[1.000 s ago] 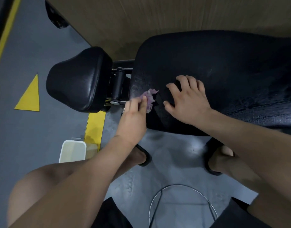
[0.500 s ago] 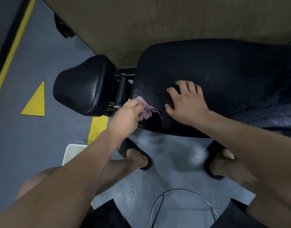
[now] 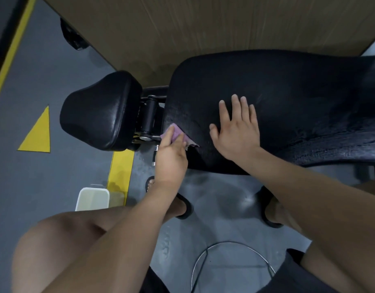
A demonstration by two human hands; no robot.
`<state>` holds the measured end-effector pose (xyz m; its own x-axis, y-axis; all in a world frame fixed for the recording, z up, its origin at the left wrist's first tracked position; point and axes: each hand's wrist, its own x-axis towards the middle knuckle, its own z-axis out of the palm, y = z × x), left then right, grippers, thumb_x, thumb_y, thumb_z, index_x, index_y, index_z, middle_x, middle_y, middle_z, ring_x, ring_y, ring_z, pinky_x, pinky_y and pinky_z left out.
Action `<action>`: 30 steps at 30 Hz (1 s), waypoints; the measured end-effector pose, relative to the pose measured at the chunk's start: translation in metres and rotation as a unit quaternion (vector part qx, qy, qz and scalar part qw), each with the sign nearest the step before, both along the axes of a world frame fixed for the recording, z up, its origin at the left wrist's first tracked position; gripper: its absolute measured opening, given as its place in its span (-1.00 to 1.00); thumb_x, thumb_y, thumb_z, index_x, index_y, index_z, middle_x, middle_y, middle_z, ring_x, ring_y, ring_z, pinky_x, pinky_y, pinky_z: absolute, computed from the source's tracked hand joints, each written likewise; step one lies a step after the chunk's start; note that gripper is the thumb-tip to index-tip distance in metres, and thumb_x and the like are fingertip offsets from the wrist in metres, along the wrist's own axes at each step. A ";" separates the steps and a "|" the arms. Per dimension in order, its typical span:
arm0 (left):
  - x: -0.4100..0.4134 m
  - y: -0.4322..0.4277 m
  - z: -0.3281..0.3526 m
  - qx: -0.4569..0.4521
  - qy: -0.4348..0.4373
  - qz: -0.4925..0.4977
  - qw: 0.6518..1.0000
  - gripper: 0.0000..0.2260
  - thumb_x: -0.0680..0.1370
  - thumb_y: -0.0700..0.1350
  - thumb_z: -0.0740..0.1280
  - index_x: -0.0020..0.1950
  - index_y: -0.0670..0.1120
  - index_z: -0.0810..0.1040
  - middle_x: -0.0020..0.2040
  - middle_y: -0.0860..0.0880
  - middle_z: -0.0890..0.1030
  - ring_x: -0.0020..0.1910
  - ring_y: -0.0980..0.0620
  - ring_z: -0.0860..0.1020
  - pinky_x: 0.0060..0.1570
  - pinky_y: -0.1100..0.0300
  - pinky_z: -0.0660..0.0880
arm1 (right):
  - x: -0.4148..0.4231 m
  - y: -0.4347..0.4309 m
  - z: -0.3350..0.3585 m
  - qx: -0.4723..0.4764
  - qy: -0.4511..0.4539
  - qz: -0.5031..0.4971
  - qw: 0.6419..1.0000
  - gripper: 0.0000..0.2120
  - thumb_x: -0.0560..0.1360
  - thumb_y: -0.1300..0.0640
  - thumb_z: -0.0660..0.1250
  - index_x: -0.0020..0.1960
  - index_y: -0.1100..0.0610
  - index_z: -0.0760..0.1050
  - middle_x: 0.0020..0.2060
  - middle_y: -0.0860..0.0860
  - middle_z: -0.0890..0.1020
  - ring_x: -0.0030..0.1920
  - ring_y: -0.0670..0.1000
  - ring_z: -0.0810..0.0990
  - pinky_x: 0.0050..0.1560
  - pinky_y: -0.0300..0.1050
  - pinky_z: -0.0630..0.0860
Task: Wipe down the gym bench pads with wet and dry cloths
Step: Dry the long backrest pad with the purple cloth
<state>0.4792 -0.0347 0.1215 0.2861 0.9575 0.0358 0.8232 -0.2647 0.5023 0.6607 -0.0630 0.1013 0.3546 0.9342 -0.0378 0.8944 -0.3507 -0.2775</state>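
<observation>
- Two black pads form the bench (image 3: 322, 81) I am watching from the head camera, a short one on the left and a long one on the right.
- Far left, a yellow triangle (image 3: 37, 132) is painted on the grey floor (image 3: 44, 182). Nearer me, a white bin (image 3: 93, 198) stands beside a yellow stripe (image 3: 121, 170).
- The seat pad (image 3: 99, 111) is smooth, glossy and finely creased.
- A black hinge (image 3: 149, 117) sits between the two pads.
- The purple cloth (image 3: 176, 133) lies on the left end of the back pad (image 3: 277, 85), at its near corner, just beside the hinge.
- The left grip (image 3: 171, 157) is clenched on the cloth and presses it to the pad.
- The right grip (image 3: 237, 130) is released, palm down with fingers spread flat on the back pad, near the cloth but apart from it.
- The back pad is rough-grained, with shiny mottled streaks toward its right near edge.
</observation>
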 end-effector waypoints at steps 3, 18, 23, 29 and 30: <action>0.000 0.006 0.007 0.008 -0.015 0.022 1.000 -0.80 0.63 -0.13 0.34 0.00 -0.22 0.71 0.28 -0.14 0.63 0.22 -0.01 0.61 0.21 0.17 0.51 | -0.003 -0.002 -0.004 0.005 -0.011 -0.009 1.000 -0.31 0.62 -0.21 -0.02 0.64 0.14 0.10 0.62 0.26 0.08 0.63 0.26 0.00 0.61 0.23 -0.03; 0.002 0.059 -0.033 0.073 0.154 -0.105 0.980 -0.61 0.58 -0.24 0.28 0.42 -0.22 0.51 0.46 -0.19 0.47 0.45 -0.09 0.45 0.35 0.11 0.41 | -0.008 0.001 -0.010 0.028 -0.040 -0.025 0.998 -0.32 0.62 -0.21 0.02 0.64 0.11 0.13 0.61 0.23 0.13 0.63 0.22 0.03 0.60 0.21 0.00; 0.022 0.126 -0.019 0.052 0.187 -0.142 0.971 -0.58 0.69 -0.18 0.12 0.56 -0.14 0.33 0.58 -0.06 0.32 0.45 -0.03 0.44 0.34 0.18 0.37 | -0.007 0.002 -0.009 0.012 -0.048 -0.027 0.998 -0.31 0.62 -0.23 0.00 0.65 0.09 0.09 0.62 0.22 0.11 0.64 0.21 0.00 0.61 0.21 -0.01; -0.036 0.045 -0.023 0.041 0.128 -0.216 0.967 -0.50 0.53 -0.27 0.07 0.44 -0.19 0.49 0.47 -0.14 0.47 0.47 -0.04 0.41 0.44 0.37 0.21 | -0.006 0.002 -0.008 0.018 -0.041 -0.034 0.998 -0.31 0.61 -0.22 0.03 0.64 0.09 0.12 0.62 0.22 0.13 0.63 0.21 0.02 0.61 0.20 -0.01; -0.034 0.048 -0.023 0.039 0.124 -0.215 0.968 -0.51 0.52 -0.29 0.08 0.42 -0.20 0.51 0.45 -0.15 0.48 0.46 -0.06 0.43 0.44 0.31 0.25 | -0.006 0.002 -0.008 0.019 -0.041 -0.034 0.998 -0.32 0.61 -0.22 0.04 0.64 0.09 0.13 0.61 0.22 0.14 0.63 0.21 0.03 0.61 0.20 -0.01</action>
